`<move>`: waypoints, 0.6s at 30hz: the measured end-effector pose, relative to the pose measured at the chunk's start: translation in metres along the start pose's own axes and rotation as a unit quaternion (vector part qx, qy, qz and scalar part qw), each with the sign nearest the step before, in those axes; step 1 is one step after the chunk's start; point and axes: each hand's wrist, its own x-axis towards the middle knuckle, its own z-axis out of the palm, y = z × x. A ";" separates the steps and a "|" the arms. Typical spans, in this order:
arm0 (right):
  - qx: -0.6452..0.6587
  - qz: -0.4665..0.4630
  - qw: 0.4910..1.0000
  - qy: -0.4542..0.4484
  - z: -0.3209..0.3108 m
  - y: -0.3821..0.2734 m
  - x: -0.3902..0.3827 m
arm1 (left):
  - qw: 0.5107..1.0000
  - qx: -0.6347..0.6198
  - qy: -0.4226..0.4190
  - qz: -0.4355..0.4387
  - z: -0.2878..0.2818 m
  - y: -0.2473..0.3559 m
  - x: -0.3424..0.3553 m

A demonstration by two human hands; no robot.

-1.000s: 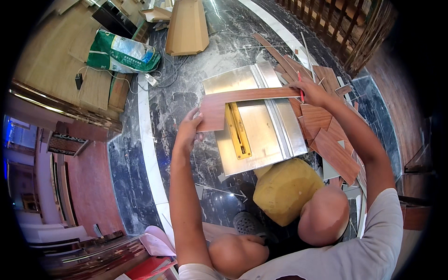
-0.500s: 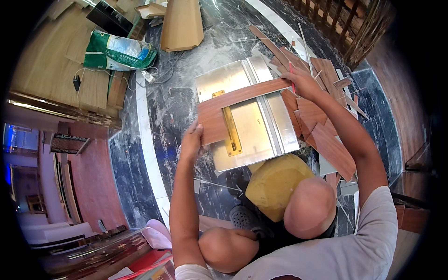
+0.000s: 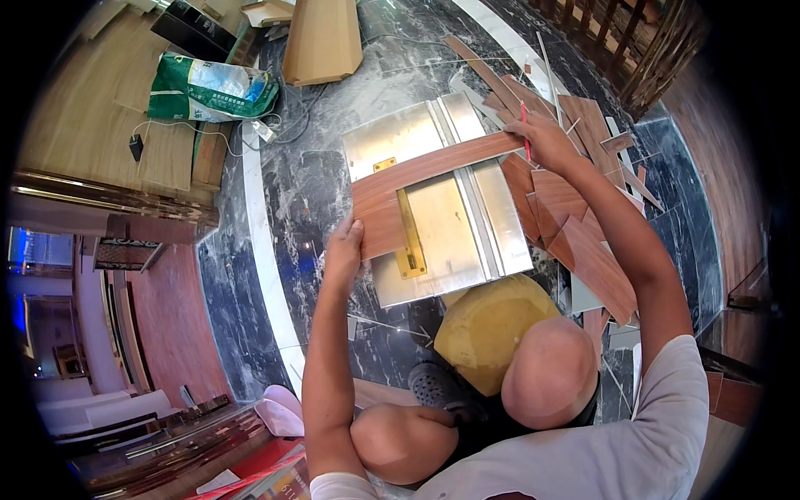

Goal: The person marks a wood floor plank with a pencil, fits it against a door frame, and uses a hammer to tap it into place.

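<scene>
An L-shaped wood-grain plank [image 3: 379,221] lies across a metal table saw top [image 3: 435,242] with a yellow slotted insert [image 3: 412,263]; the plank covers part of the insert, and the blade cannot be made out. My left hand [image 3: 342,243] is closed on the wide left part of the plank. My right hand [image 3: 546,144] is closed at the narrow right end, with a red pencil [image 3: 525,117] in it. Below the saw top is a yellow housing [image 3: 471,333], partly behind my knee.
Loose plank offcuts [image 3: 592,271] pile at the saw's right. A green-and-white sack [image 3: 208,92], cables and a charger-like black item [image 3: 136,147] lie at upper left, beside a long cardboard piece [image 3: 321,42]. A pink slipper [image 3: 279,410] is at lower left.
The plank has moved down at its left end and up at its right end, covering more of the yellow insert. My right hand has moved slightly up and left with it.
</scene>
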 end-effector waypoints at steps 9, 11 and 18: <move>0.000 -0.020 0.999 0.029 0.002 0.005 -0.006 | 1.000 0.007 -0.012 0.021 0.006 -0.004 0.005; -0.003 -0.012 1.000 0.022 0.002 0.004 -0.007 | 0.999 0.026 0.002 0.026 0.008 -0.006 0.005; -0.007 -0.019 0.999 0.042 0.004 0.006 -0.012 | 0.996 0.084 0.008 0.034 0.003 -0.018 0.017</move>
